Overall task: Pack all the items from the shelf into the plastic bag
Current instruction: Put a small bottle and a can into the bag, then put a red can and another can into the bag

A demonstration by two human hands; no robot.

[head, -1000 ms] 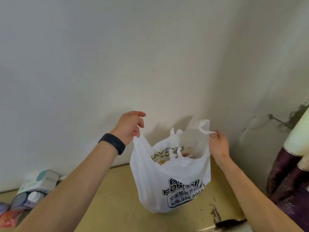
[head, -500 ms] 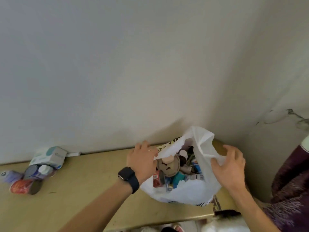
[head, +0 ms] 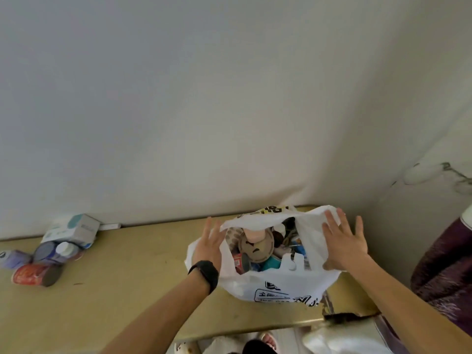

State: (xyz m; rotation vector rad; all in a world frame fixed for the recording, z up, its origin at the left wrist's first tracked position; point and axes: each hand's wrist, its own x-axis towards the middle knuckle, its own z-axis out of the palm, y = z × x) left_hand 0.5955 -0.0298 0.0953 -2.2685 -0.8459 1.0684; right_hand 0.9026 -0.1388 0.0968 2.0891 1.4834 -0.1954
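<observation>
A white plastic bag with black print stands on the tan shelf, its mouth open and full of small items, among them a round beige disc and a red packet. My left hand, with a black wristband, lies flat against the bag's left side, fingers spread. On the bag's right flap rests my right hand, also spread flat. At the shelf's far left lie a white and teal box, a dark blue jar, a red can and a purple item.
A white wall rises behind the shelf, meeting a side wall at the right corner. A purple cloth hangs at the right edge. The shelf's front edge has a chipped dark patch. Feet and floor show below the shelf.
The bag hung from both hands by its handles a second ago; it now sits on the shelf. Both hands have let go and opened flat against its sides. The view tilted down.
</observation>
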